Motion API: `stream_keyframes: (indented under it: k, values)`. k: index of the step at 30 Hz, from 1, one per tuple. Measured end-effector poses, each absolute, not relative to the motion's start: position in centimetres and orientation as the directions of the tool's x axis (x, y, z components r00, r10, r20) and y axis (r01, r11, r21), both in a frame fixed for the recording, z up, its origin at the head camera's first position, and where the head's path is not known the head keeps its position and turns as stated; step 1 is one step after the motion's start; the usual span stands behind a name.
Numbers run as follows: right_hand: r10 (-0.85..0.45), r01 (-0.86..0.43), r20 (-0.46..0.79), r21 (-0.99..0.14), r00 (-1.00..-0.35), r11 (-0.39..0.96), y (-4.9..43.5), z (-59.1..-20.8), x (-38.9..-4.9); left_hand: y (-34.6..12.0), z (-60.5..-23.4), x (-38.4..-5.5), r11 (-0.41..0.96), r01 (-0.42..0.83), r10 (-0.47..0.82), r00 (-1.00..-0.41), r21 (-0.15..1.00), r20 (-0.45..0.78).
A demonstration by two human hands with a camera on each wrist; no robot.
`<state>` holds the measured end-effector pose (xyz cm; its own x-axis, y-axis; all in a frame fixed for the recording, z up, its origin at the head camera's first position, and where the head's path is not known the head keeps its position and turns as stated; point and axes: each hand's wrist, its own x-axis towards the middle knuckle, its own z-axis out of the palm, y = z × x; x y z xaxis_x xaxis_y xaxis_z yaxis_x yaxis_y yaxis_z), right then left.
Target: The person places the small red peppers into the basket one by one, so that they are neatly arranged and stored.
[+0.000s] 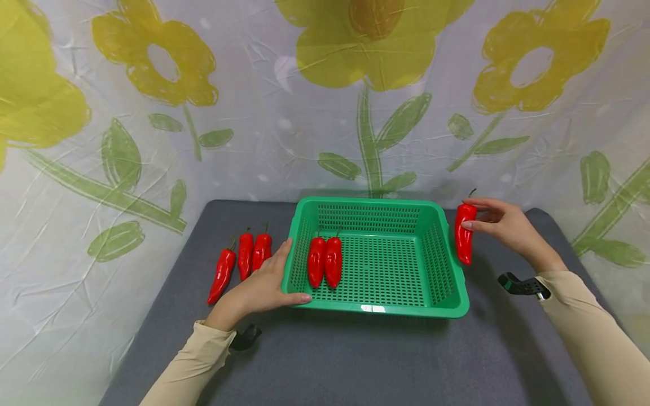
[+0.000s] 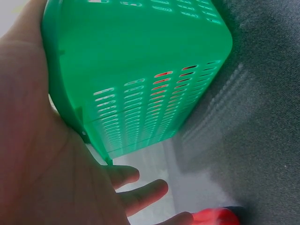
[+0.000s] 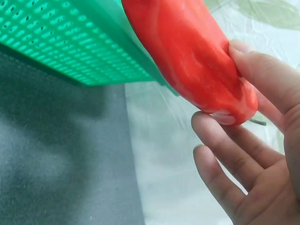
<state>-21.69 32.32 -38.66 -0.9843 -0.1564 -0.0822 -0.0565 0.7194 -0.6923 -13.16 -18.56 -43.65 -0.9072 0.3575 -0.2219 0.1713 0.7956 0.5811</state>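
My right hand [image 1: 513,228] pinches a red chili pepper [image 1: 464,239] near its stem end, between thumb and fingers. This pepper hangs stem up, just outside the right rim of the green plastic basket [image 1: 426,311]; the right wrist view shows the basket wall behind it. My left hand [image 1: 260,286] rests against the basket's left side, thumb over the front left corner and fingers stretched along the outer wall. Inside the basket, two red peppers [image 1: 333,262] lie side by side toward the left.
Three more red peppers [image 1: 222,276] lie on the dark grey table [image 1: 355,361] left of the basket, one partly hidden by my left hand. A white cloth [image 1: 254,113] with yellow flowers hangs behind the table.
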Motion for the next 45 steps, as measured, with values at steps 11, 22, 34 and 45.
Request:
stream_keyframes:
  k: [11,22,34,45]
  values:
    - [-0.205,-0.082,-0.080,-0.733,-0.975,0.676,30.3,-37.7,-22.3,-18.5,-43.5,-13.1,0.792,0.168,0.357,-0.907,0.587,-0.222]
    - [-0.251,-0.127,-0.054,-0.750,-0.966,0.649,27.9,-37.6,-23.0,-18.5,-43.5,-13.2,0.790,0.178,0.363,-0.907,0.586,-0.214]
    - [-0.324,-0.203,-0.025,-0.733,-0.946,0.650,24.5,-37.7,-23.6,-18.5,-43.4,-13.2,0.786,0.176,0.366,-0.905,0.592,-0.217]
    - [-0.366,-0.225,-0.023,-0.754,-0.930,0.618,21.8,-39.0,-23.8,-18.5,-43.7,-13.3,0.791,0.182,0.365,-0.907,0.584,-0.212]
